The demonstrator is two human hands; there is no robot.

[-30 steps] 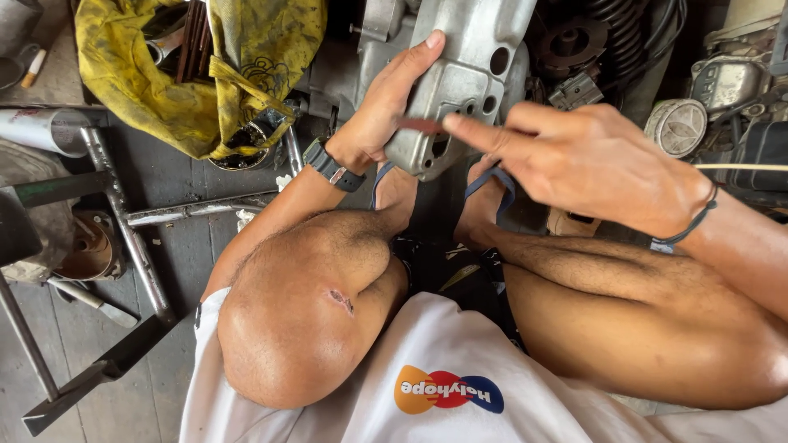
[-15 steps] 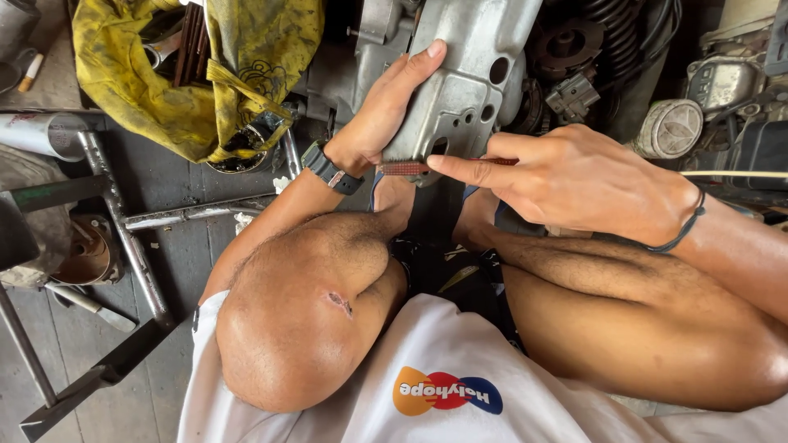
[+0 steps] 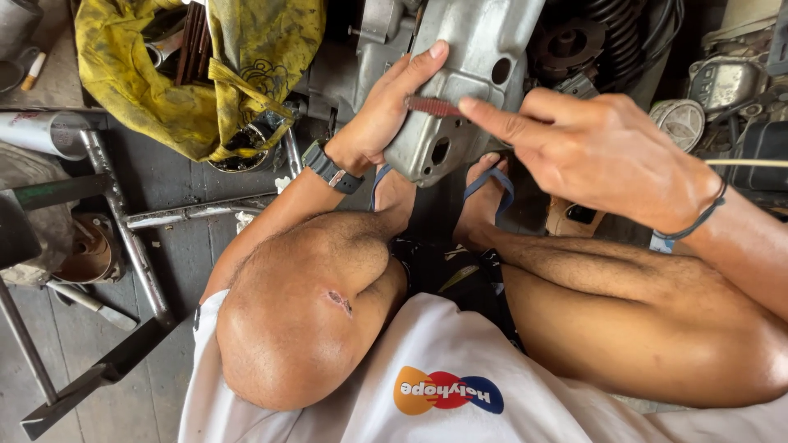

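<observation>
I squat over a grey cast-metal engine cover [image 3: 472, 66] that stands upright in front of my knees. My left hand [image 3: 382, 111], with a dark watch on its wrist, grips the cover's left edge, thumb stretched up along its face. My right hand [image 3: 603, 156] holds a thin reddish-brown strip tool [image 3: 433, 107], index finger pressed along it. The tool's flat side lies against the cover's face, just above a round hole. My feet in blue-strapped sandals [image 3: 488, 184] rest below the cover.
A crumpled yellow cloth [image 3: 156, 78] with rusty parts in it lies at the upper left. Metal frame tubes [image 3: 123, 217] cross the dark floor on the left. A coil spring [image 3: 611, 16], a round gauge [image 3: 681, 123] and other engine parts crowd the upper right.
My right hand slid the strip tool down the cover's face, then back up and to the right. My left hand kept its grip on the cover.
</observation>
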